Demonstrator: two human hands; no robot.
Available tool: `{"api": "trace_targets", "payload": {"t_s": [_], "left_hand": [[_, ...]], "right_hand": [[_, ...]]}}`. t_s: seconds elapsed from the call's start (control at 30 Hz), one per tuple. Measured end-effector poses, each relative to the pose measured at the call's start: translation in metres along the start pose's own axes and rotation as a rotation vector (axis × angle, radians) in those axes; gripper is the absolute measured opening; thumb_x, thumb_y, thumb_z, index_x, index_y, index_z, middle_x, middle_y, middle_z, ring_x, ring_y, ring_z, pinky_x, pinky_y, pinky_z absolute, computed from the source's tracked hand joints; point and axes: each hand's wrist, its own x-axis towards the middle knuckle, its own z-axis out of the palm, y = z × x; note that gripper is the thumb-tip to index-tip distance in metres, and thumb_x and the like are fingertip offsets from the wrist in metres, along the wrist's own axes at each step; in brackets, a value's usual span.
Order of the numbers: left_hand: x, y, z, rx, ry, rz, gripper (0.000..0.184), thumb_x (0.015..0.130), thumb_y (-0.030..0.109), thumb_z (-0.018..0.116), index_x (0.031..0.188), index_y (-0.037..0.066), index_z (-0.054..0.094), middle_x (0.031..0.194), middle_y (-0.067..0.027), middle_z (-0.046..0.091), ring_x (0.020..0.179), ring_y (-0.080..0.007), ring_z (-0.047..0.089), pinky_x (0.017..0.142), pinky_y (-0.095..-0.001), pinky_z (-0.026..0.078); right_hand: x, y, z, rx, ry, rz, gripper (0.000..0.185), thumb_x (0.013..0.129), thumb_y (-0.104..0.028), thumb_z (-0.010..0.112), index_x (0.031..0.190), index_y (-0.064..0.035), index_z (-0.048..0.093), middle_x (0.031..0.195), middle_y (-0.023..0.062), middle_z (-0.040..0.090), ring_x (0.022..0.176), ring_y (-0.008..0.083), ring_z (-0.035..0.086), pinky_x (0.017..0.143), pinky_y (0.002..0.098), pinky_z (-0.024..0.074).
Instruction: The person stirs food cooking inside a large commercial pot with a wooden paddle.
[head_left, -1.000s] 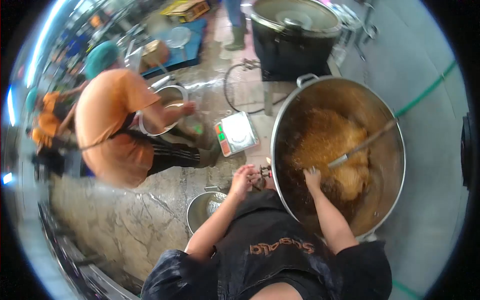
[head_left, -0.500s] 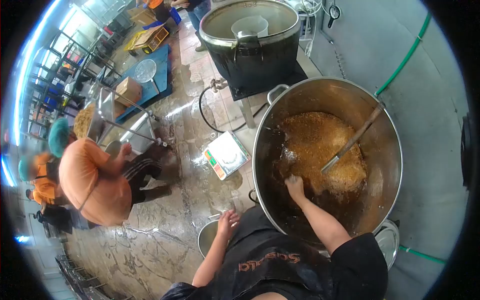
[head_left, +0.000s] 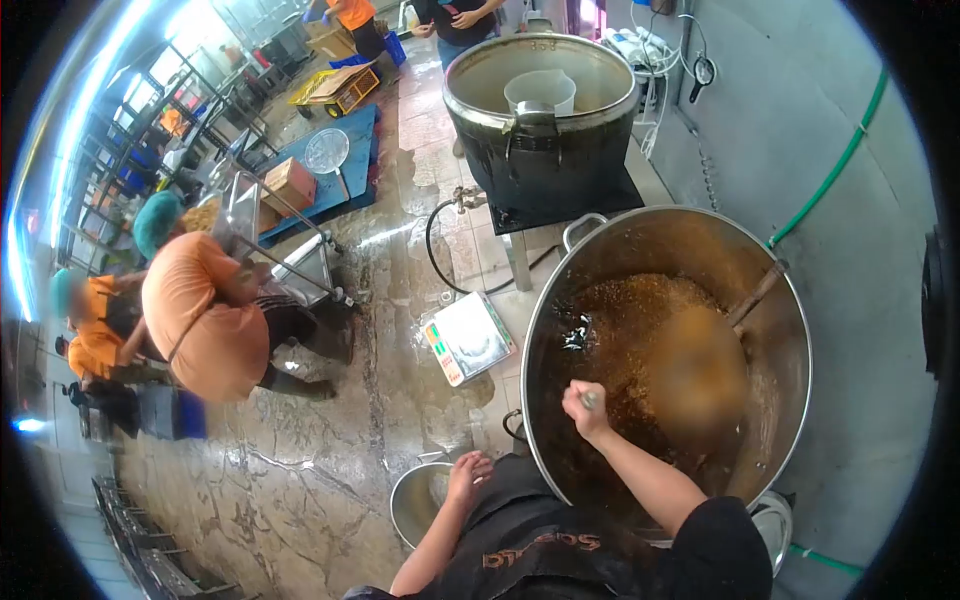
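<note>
My right hand (head_left: 584, 408) is closed in a fist over the large steel pot (head_left: 541, 300). The rounded pale end of a handle (head_left: 590, 400) shows in that fist; the rest of the tool is hidden. Inside the pot lies brown liquid with a grainy golden-brown mass (head_left: 630, 320), partly covered by a blurred patch. A wooden-handled paddle (head_left: 757, 293) leans on the pot's right wall, its lower end not visible. My left hand (head_left: 468, 475) hangs with loosely curled fingers, holding nothing, above the rim of a metal bucket (head_left: 408, 505).
A digital scale (head_left: 470, 338) sits on the wet floor left of the pot. Beyond it, a second pot (head_left: 545, 150) on a black stand holds a plastic jug (head_left: 540, 93). At left, a person in orange (head_left: 205, 315) bends by a metal cart (head_left: 305, 262). A green hose (head_left: 845, 160) runs along the wall.
My right hand has risen from the mixture, and a handle end now shows in its fist. The view has shifted. The person in orange bends lower toward the cart.
</note>
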Motion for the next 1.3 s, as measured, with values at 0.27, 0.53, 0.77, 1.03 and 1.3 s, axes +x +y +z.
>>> {"api": "trace_targets", "payload": {"t_s": [0.27,0.53,0.77,1.03,1.3], "left_hand": [[-0.015,0.01,0.001,-0.007,-0.09,0.073,0.03,0.082,0.024,0.053,0.107,0.007,0.047,0.098,-0.0113,0.054,0.09,-0.026,0.056,0.078,-0.0373,0.045],[-0.014,0.011,0.013,-0.051,-0.103,0.147,0.027,0.086,0.025,0.048,0.106,0.007,0.048,0.094,-0.0082,0.056,0.083,-0.0198,0.056,0.073,-0.0331,0.046],[-0.041,0.022,0.042,-0.047,-0.181,0.231,0.023,0.085,0.018,0.046,0.105,0.007,0.047,0.09,-0.0079,0.053,0.079,-0.02,0.055,0.072,-0.0336,0.047],[-0.051,0.038,0.079,-0.049,-0.29,0.212,0.017,0.084,0.012,0.047,0.099,0.004,0.049,0.082,-0.0061,0.057,0.074,-0.0154,0.058,0.067,-0.0264,0.048],[-0.007,0.045,0.068,0.017,-0.3,0.154,0.02,0.085,0.017,0.047,0.102,0.007,0.048,0.085,-0.0066,0.055,0.079,-0.0186,0.057,0.07,-0.0312,0.046]], "right_hand": [[-0.072,0.083,-0.105,-1.113,-0.209,-0.23,0.022,0.063,-0.014,0.061,0.052,0.0005,0.048,0.051,0.017,0.047,0.051,0.0308,0.052,0.052,0.0361,0.0411],[-0.048,0.024,-0.021,-0.308,-0.22,-0.363,0.02,0.063,-0.007,0.055,0.053,-0.0022,0.038,0.048,0.0042,0.033,0.047,0.0083,0.033,0.043,0.0284,0.0268],[-0.069,0.053,-0.224,-0.988,0.128,0.026,0.026,0.065,-0.016,0.061,0.055,0.0005,0.044,0.048,0.0125,0.043,0.044,0.0205,0.039,0.046,0.0366,0.0321],[-0.033,0.06,-0.27,-0.758,1.245,-0.051,0.032,0.075,-0.027,0.06,0.076,0.0033,0.051,0.064,0.0162,0.053,0.056,0.0275,0.049,0.055,0.0405,0.0392],[-0.059,0.088,-0.186,0.662,1.287,0.324,0.019,0.077,-0.017,0.048,0.066,-0.0076,0.037,0.054,0.0043,0.033,0.044,0.0183,0.035,0.046,0.0397,0.0342]]}}
